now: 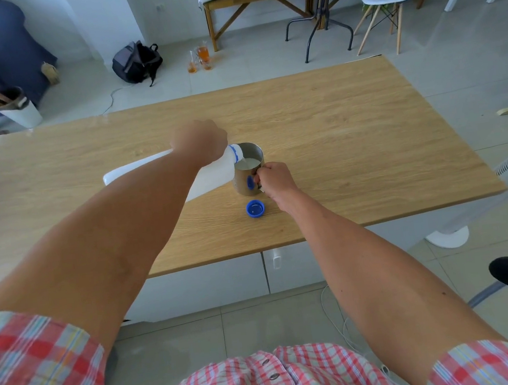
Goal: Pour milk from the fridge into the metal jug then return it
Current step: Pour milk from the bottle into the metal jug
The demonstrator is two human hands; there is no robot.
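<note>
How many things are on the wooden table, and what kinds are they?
Milk bottle, tipped and held by the left hand: 1
Metal jug, handle held by the right hand: 1
Blue cap: 1
Total: 3

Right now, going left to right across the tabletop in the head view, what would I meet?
milk bottle → left hand gripping it → metal jug → right hand on the jug's handle. The blue cap lies nearer, below the jug, so it's left out.

Both arms extended; left hand (199, 140) and right hand (273, 177) fingers curled, gripping
</note>
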